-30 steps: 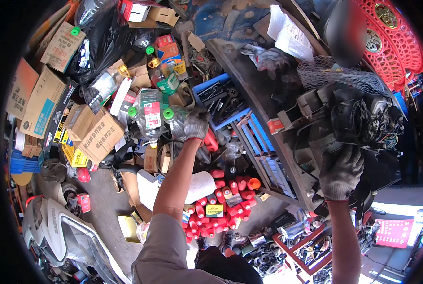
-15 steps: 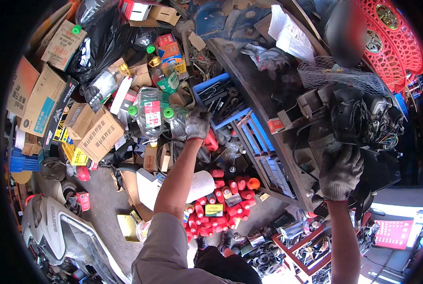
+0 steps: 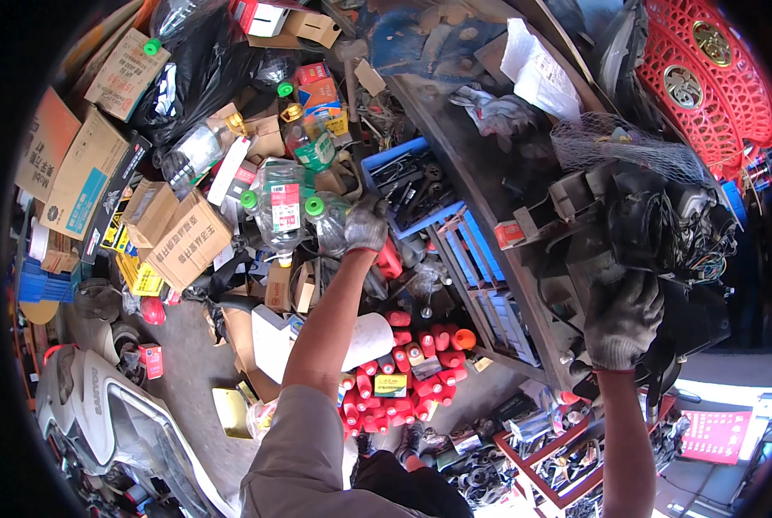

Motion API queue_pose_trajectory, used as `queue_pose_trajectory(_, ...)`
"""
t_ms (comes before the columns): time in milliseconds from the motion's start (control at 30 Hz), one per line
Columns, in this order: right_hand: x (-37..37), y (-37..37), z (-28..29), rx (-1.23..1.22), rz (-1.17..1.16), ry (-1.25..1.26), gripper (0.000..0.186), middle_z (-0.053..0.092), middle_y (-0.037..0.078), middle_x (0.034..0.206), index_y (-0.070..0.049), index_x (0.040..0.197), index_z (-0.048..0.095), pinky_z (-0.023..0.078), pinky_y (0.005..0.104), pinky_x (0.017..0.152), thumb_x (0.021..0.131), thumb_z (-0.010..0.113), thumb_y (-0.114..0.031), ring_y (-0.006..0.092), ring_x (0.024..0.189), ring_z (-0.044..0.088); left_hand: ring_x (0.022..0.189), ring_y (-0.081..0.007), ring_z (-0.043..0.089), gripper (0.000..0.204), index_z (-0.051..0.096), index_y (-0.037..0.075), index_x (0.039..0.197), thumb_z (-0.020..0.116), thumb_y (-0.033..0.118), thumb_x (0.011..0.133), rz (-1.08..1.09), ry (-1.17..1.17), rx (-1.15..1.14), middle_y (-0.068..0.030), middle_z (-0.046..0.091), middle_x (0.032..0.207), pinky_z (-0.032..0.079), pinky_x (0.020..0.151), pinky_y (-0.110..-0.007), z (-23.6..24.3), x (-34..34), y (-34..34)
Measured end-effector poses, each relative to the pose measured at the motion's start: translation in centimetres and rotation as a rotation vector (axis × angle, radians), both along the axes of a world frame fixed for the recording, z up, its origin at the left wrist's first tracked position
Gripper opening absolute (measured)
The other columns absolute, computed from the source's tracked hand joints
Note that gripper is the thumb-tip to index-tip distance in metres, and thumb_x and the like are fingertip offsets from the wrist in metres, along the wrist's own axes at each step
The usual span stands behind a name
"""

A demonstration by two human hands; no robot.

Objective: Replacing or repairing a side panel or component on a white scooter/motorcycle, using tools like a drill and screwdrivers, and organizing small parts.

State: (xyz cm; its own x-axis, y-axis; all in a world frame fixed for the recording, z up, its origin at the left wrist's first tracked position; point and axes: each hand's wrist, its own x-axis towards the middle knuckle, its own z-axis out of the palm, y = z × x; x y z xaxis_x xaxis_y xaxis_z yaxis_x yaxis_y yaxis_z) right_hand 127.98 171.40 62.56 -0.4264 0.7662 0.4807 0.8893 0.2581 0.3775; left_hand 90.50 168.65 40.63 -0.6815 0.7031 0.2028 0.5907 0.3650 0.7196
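— So, what fills the frame, biggest first?

— Right of centre, a dark metal surface [image 3: 489, 173] runs diagonally; a black machine part [image 3: 662, 224] with loose wires sits on its right end. Upper right hangs a red plastic lattice basket [image 3: 705, 78].

— And the packages?

— Brown cardboard boxes [image 3: 179, 233] with dark printing crowd the left and upper left. One flat carton [image 3: 79, 186] there bears a blue panel. A yellow rectangular label [image 3: 144, 278] lies just below them. At lower centre sits a heap of small red canisters [image 3: 394, 371]. A red sign [image 3: 718, 436] shows at lower right.

— The hands?

— Both gloved. The left hand [image 3: 367, 226], at centre, touches a clear bottle [image 3: 332, 220] with a green cap, beside a blue tray [image 3: 412, 186]; fingers curled, but I cannot tell whether they grip it. The right hand [image 3: 623, 319] rests fingers bent on the machine part's lower edge; grip unclear.
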Motion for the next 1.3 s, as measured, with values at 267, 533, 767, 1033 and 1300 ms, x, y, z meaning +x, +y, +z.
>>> queue_pose_trajectory(267,-0.1,-0.1,-0.2,0.01,0.022,0.008,0.066,0.05,0.025,0.125,0.003,0.133,0.041,0.041,0.0534,0.094,0.089,0.058,-0.043,0.0438,0.112,0.049,0.094,-0.0402,0.062,0.021,0.067,0.008,0.095,0.059,0.026,0.088,-0.022,-0.044,-0.02,-0.0193,0.066,0.098,0.049,0.081,-0.047,-0.9,-0.7,0.2)
queue_pose_trajectory(533,0.0,0.0,-0.1,0.016,-0.017,-0.014,0.067,0.049,0.024,0.127,0.003,0.133,0.041,0.04,0.054,0.095,0.09,0.055,-0.046,0.0446,0.113,0.048,0.089,-0.0391,0.063,0.02,0.068,0.01,0.089,0.063,0.028,0.083,-0.008,-0.019,0.044,-0.0168,0.068,0.092,0.05,0.079,-0.047,-2.7,-0.8,1.3)
queue_pose_trajectory(767,0.1,0.2,-0.4,0.022,0.028,-0.019,0.065,0.049,0.025,0.126,0.003,0.134,0.041,0.04,0.0533,0.094,0.09,0.056,-0.043,0.0445,0.111,0.049,0.09,-0.0315,0.066,0.021,0.072,0.016,0.087,0.064,0.034,0.08,-0.075,0.347,-0.244,-0.0119,0.07,0.091,0.05,0.078,-0.044,-1.2,2.7,4.1)
queue_pose_trajectory(1033,0.7,0.1,0.2,0.055,0.01,-0.018,0.062,0.051,0.025,0.119,0.004,0.129,0.045,0.04,0.0535,0.093,0.088,0.059,-0.041,0.0437,0.109,0.049,0.092,-0.0333,0.066,0.025,0.069,0.014,0.093,0.06,0.035,0.084,0.012,0.183,-0.383,-0.0123,0.069,0.095,0.051,0.08,-0.044,-3.2,5.7,8.7)
queue_pose_trajectory(1300,0.6,0.2,0.2,0.001,-0.001,0.006,0.065,0.051,0.025,0.122,0.003,0.132,0.042,0.039,0.0536,0.094,0.087,0.059,-0.041,0.0437,0.111,0.049,0.042,-0.0183,0.052,0.04,0.061,0.007,0.074,0.055,0.042,0.093,0.498,-1.555,0.376,-0.0078,0.062,0.063,0.04,0.037,-0.031,-5.0,4.1,12.3)
